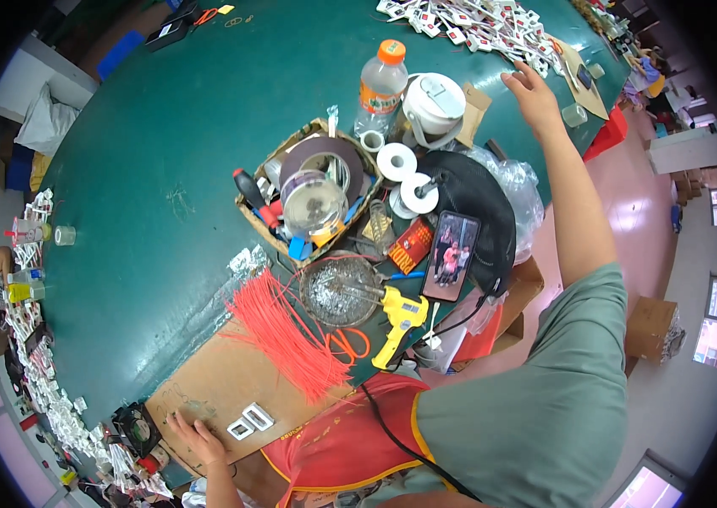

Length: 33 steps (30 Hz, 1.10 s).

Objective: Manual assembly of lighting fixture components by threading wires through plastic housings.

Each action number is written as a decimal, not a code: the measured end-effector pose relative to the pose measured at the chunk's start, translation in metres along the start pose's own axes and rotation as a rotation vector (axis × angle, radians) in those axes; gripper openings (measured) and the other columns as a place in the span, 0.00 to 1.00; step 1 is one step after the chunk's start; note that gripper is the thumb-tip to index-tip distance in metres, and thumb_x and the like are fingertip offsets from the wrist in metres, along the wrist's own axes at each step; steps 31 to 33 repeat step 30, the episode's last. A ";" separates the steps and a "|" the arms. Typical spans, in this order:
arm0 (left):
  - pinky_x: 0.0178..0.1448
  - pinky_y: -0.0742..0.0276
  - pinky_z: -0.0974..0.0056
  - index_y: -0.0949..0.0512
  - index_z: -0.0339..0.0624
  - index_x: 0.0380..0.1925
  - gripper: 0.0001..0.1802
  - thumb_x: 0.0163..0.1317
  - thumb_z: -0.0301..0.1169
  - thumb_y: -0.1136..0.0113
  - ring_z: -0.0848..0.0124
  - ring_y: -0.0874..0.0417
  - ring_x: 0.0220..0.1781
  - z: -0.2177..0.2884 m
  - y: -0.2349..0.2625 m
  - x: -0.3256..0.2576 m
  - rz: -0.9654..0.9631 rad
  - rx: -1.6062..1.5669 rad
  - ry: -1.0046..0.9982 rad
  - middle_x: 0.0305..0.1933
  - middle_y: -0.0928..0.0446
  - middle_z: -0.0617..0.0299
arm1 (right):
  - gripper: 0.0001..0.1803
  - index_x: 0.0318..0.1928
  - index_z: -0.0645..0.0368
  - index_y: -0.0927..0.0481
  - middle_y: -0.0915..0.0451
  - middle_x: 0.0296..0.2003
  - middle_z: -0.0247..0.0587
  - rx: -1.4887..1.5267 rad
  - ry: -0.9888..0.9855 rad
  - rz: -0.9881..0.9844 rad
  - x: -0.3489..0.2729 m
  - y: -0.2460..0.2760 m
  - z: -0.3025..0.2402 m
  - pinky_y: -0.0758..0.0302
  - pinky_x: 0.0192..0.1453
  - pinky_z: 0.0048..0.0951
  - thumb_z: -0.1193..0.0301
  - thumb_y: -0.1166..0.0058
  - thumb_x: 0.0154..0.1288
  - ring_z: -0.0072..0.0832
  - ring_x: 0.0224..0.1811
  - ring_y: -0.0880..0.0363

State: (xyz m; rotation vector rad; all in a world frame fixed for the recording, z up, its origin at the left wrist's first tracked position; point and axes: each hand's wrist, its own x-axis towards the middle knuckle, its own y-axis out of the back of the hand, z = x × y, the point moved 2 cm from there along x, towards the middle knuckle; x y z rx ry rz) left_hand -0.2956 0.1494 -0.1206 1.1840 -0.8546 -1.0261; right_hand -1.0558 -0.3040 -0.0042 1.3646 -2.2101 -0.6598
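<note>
My right hand (533, 90) is stretched far out over the green table (164, 152), fingers apart and holding nothing, just short of a heap of small white parts (473, 21). My left hand (198, 438) rests with spread fingers on a brown cardboard sheet (210, 381) at the near edge. Next to it lie two small white rectangular frames (249, 421). A bundle of thin red-orange wires (286, 330) lies across the cardboard beyond them.
A cardboard box (312, 190) holds tape rolls and tools. Around it stand an orange-capped bottle (381, 83), a white jug (433, 106), white tape rolls (405, 176), a phone (451, 256), a yellow glue gun (401, 315), a metal dish (340, 290) and orange scissors (350, 345). More white parts (45, 381) line the left edge.
</note>
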 end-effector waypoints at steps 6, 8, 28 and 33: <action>0.74 0.52 0.49 0.39 0.35 0.65 0.31 0.72 0.47 0.61 0.48 0.48 0.73 0.034 0.027 0.058 0.040 0.021 0.146 0.72 0.48 0.43 | 0.41 0.66 0.50 0.34 0.28 0.60 0.52 -0.295 -0.009 -0.049 0.085 -0.020 0.026 0.31 0.61 0.36 0.46 0.41 0.56 0.42 0.61 0.28; 0.73 0.51 0.50 0.38 0.34 0.64 0.31 0.72 0.48 0.61 0.47 0.46 0.72 0.039 0.032 0.062 0.075 -0.004 0.242 0.71 0.46 0.43 | 0.42 0.67 0.49 0.35 0.28 0.60 0.51 -0.290 -0.047 -0.074 0.102 -0.044 0.017 0.31 0.62 0.37 0.45 0.41 0.55 0.42 0.62 0.29; 0.70 0.46 0.48 0.34 0.35 0.61 0.28 0.70 0.45 0.53 0.45 0.40 0.68 0.014 0.090 -0.024 -0.175 0.238 0.605 0.65 0.37 0.41 | 0.22 0.57 0.60 0.29 0.22 0.45 0.51 -1.208 0.786 -0.250 0.330 -0.140 0.068 0.23 0.46 0.40 0.58 0.58 0.72 0.41 0.44 0.21; 0.71 0.46 0.49 0.37 0.38 0.64 0.31 0.68 0.46 0.51 0.46 0.41 0.69 -0.005 0.093 -0.029 -0.219 0.208 0.667 0.69 0.42 0.42 | 0.34 0.63 0.47 0.31 0.34 0.64 0.49 -0.208 -0.097 -0.303 0.349 -0.145 0.076 0.39 0.68 0.42 0.51 0.40 0.58 0.41 0.65 0.35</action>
